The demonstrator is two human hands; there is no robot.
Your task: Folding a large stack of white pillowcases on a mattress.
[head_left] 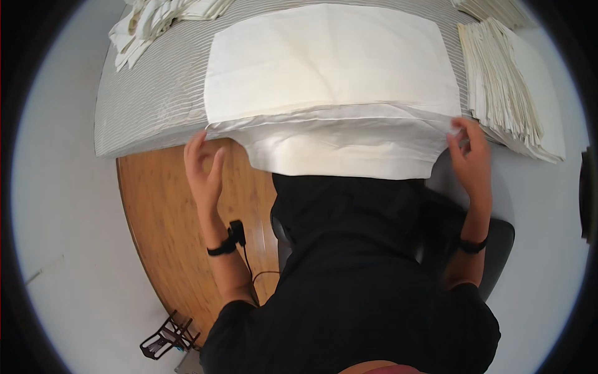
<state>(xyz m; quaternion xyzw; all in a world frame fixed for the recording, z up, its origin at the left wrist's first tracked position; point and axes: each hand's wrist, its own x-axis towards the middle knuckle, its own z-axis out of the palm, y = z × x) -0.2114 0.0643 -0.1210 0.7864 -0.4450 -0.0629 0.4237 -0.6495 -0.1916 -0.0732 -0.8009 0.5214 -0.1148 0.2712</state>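
A large white pillowcase-like cloth [330, 59] lies spread on the striped table cover, its near part hanging over the front edge toward my lap. Two layers show along its near side, with a creased gap between them. At the cloth's left near corner is my left hand [202, 167], fingers bent and thumb held apart; the fingertips reach the corner. My right hand [470, 153] is beside the right near edge, its fingers curled and slightly blurred, with a space between thumb and fingers. Neither hand visibly grips the fabric.
A tall stack of folded white cloths [507, 87] stands on the right. Crumpled white cloths [159, 22] lie at the far left of the striped table cover [149, 93]. A dark chair [498, 249] is under me, and a small dark rack [169, 336] stands on the floor at lower left.
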